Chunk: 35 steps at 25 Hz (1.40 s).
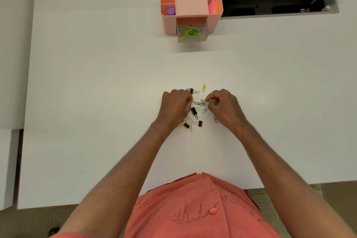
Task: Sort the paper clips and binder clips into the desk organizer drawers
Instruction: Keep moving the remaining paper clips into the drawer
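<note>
White desk (96, 83): pink organizer (170, 25) at far edge, loose clips (195, 111) mid-desk.

- Two bare hands: a left hand (174, 105) and a right hand (224, 107).
- Four small black binder clips with silver wire handles show on the white desk (96, 83); one lies at the far edge of the scatter (194, 91).
- Loose green and yellow wire paper clips (204, 88) lie among them, about ten showing; some are hidden by the hands.
- One pink plastic desk organizer (191, 4).
- One clear drawer (192, 35) pulled out, holding a heap of paper clips too tangled to count.
</note>
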Each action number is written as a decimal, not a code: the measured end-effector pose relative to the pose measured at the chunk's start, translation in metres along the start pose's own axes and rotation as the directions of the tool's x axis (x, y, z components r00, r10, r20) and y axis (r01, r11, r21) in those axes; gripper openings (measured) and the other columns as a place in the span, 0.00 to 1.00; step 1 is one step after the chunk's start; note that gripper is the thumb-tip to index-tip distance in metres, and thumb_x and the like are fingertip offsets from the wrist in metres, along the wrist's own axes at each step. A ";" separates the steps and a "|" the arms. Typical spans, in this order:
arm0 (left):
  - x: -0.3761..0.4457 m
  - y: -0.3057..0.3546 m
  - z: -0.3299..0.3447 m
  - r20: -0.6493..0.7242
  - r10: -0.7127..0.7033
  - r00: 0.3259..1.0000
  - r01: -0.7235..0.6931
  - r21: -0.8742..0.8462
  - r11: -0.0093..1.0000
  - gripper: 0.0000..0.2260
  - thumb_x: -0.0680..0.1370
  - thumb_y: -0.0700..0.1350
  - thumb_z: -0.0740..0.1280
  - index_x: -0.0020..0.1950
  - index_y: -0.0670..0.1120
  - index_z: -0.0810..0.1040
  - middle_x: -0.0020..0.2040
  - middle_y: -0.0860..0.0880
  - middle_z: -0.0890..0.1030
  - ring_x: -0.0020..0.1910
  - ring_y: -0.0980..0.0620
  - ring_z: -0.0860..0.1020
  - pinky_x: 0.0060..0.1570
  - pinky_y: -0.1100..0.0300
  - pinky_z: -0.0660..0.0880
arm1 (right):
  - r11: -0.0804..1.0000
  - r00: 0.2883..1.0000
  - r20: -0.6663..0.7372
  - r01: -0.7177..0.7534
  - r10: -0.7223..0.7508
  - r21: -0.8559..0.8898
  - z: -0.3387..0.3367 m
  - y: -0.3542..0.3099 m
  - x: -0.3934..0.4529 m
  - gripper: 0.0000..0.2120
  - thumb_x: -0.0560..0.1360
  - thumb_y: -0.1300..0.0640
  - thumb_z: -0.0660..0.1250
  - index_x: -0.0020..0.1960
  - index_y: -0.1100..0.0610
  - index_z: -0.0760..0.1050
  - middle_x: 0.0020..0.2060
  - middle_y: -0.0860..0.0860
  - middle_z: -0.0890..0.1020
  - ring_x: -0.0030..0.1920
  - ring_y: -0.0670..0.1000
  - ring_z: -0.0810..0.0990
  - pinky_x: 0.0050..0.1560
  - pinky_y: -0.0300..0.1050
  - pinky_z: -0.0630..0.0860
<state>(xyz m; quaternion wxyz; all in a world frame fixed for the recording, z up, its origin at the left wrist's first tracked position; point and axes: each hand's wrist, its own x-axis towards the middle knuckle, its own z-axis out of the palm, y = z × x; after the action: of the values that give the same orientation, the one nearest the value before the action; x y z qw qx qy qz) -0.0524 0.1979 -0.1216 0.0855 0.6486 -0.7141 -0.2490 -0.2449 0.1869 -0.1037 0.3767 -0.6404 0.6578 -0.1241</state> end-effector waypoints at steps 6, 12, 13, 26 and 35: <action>-0.002 0.001 0.000 0.003 0.019 1.000 -0.019 -0.004 1.000 0.04 0.79 0.43 0.66 0.47 0.52 0.78 0.44 0.55 0.80 0.47 0.51 0.75 0.51 0.53 0.66 | 0.977 0.995 -0.045 -0.082 0.093 0.196 -0.005 -0.004 0.010 0.07 0.78 0.61 0.68 0.50 0.51 0.83 0.45 0.45 0.84 0.45 0.42 0.82 0.43 0.30 0.75; 0.008 0.014 0.004 0.031 0.148 0.989 -0.151 0.150 0.977 0.06 0.80 0.43 0.65 0.49 0.51 0.81 0.47 0.53 0.80 0.51 0.49 0.76 0.49 0.54 0.63 | 0.981 0.989 -0.021 0.146 -0.150 -0.127 0.001 -0.007 0.036 0.13 0.79 0.63 0.66 0.61 0.51 0.80 0.52 0.48 0.79 0.50 0.48 0.78 0.53 0.44 0.76; 0.009 0.015 0.007 0.044 0.158 0.986 -0.164 0.197 0.967 0.06 0.79 0.42 0.66 0.47 0.51 0.81 0.45 0.53 0.80 0.49 0.48 0.76 0.47 0.55 0.62 | 0.969 0.987 0.021 0.163 -0.162 -0.183 0.003 -0.006 0.040 0.15 0.79 0.64 0.66 0.64 0.52 0.79 0.54 0.50 0.77 0.51 0.49 0.78 0.54 0.46 0.76; 0.016 0.024 0.015 0.101 0.136 0.986 -0.158 0.258 0.953 0.12 0.74 0.35 0.64 0.52 0.49 0.78 0.44 0.51 0.82 0.41 0.47 0.80 0.44 0.53 0.69 | 0.922 0.985 0.132 0.154 -0.114 -0.355 -0.001 -0.005 0.054 0.04 0.79 0.62 0.64 0.48 0.53 0.74 0.48 0.50 0.74 0.44 0.55 0.76 0.43 0.50 0.74; 0.012 0.015 0.016 0.118 0.080 0.990 -0.095 0.129 0.987 0.07 0.76 0.38 0.68 0.48 0.48 0.84 0.45 0.50 0.80 0.44 0.46 0.80 0.45 0.52 0.75 | 0.959 0.977 0.095 -0.204 0.189 0.197 -0.011 0.003 0.041 0.05 0.73 0.65 0.69 0.46 0.56 0.79 0.40 0.54 0.84 0.37 0.50 0.82 0.38 0.47 0.81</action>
<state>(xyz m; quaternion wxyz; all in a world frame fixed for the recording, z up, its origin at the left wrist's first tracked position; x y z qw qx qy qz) -0.0742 0.1904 -0.1310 0.0121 0.6059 -0.7608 -0.2323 -0.2501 0.1455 -0.1114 0.4758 -0.5338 0.6871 -0.1290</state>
